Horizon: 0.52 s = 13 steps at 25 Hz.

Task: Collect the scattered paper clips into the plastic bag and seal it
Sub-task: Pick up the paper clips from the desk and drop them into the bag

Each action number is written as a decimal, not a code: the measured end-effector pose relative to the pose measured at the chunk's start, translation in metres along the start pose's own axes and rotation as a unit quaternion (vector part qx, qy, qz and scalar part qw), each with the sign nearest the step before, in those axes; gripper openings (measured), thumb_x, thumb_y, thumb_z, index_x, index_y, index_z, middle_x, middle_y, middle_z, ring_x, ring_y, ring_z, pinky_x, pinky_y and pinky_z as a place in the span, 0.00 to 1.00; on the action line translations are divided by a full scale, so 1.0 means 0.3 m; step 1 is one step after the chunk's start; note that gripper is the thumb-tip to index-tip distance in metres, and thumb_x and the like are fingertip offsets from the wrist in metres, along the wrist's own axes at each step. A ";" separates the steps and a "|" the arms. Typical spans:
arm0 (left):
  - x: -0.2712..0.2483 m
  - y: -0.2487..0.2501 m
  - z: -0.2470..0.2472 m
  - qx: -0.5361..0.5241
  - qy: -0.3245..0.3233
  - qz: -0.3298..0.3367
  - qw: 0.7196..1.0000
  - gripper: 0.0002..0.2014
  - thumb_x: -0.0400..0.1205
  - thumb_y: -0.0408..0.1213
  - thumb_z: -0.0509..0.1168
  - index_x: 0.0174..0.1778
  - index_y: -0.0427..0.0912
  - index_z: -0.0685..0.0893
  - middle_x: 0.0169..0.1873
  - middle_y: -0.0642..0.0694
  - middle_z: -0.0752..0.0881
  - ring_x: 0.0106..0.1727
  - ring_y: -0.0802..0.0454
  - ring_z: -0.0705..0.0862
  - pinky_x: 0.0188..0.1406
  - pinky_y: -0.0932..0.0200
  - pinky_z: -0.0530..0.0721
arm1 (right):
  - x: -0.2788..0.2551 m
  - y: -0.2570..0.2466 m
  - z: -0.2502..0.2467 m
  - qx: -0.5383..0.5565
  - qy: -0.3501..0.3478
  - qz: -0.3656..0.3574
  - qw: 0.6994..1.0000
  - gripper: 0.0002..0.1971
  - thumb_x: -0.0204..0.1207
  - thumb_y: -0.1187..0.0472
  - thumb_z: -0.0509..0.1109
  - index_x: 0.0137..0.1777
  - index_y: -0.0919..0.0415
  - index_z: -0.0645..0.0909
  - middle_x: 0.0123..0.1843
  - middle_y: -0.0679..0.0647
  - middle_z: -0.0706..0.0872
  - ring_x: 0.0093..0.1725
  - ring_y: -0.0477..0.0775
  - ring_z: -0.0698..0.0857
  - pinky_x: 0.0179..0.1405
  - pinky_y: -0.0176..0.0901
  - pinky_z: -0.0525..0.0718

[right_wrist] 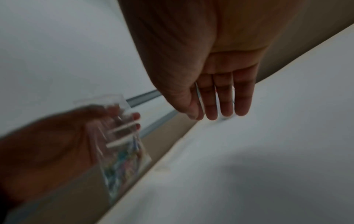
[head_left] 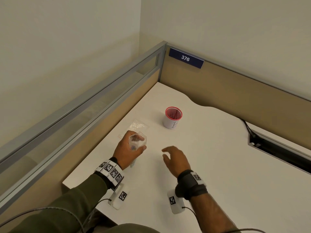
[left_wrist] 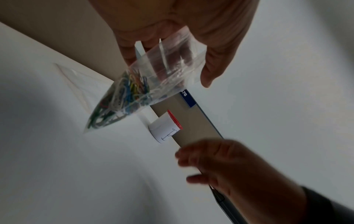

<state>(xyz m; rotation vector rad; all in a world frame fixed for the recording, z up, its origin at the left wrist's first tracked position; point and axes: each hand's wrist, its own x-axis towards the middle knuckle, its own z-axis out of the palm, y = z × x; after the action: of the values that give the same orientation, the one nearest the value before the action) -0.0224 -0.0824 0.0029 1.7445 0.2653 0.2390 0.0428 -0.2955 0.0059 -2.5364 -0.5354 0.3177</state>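
The left hand (head_left: 129,148) holds the plastic bag (left_wrist: 145,84) near the counter's (head_left: 210,157) left edge, its mouth unsealed, with the paper clips (left_wrist: 122,97) inside. The right hand (head_left: 175,158) hovers with fingers relaxed and empty. To seal well, it should pinch the strip from one end to the other.

Blue sign (head_left: 186,58) reads 376.

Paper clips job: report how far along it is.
Done: coloured paper clips sit in the plastic bag; no loose clips are visible on the desk. In hand: the left hand grips the bag's mouth, which looks open. Left: sealing; the right hand hovers empty.
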 end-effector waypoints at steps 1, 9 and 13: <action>-0.013 -0.004 -0.018 0.008 0.013 0.000 1.000 0.18 0.75 0.33 0.78 0.56 0.48 0.78 0.56 0.50 0.87 0.64 0.51 0.85 0.63 0.55 0.84 | -0.024 0.033 0.038 -0.021 -0.038 0.005 0.999 0.15 0.81 0.58 0.64 0.66 0.54 0.80 0.69 0.51 0.81 0.69 0.52 0.78 0.67 0.38 0.72; -0.088 -0.021 -0.134 0.008 0.071 -0.016 0.997 0.20 0.75 0.35 0.79 0.57 0.46 0.78 0.57 0.50 0.88 0.64 0.50 0.85 0.61 0.57 0.83 | -0.060 0.043 0.167 -0.121 -0.148 -0.037 0.981 0.21 0.80 0.59 0.61 0.72 0.56 0.75 0.83 0.54 0.64 0.84 0.56 0.59 0.81 0.50 0.64; -0.069 -0.018 -0.162 0.013 0.045 -0.009 0.999 0.19 0.75 0.33 0.78 0.56 0.48 0.78 0.58 0.48 0.87 0.64 0.51 0.85 0.60 0.62 0.82 | -0.025 -0.029 0.151 -0.083 -0.133 -0.036 0.987 0.19 0.81 0.57 0.61 0.71 0.52 0.76 0.76 0.51 0.74 0.75 0.54 0.72 0.74 0.46 0.71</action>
<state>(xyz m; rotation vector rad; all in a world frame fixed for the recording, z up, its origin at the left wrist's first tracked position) -0.0572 -0.0424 0.0063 1.7580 0.3515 0.3019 0.0189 -0.2717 -0.0263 -2.6426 -0.7817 0.6127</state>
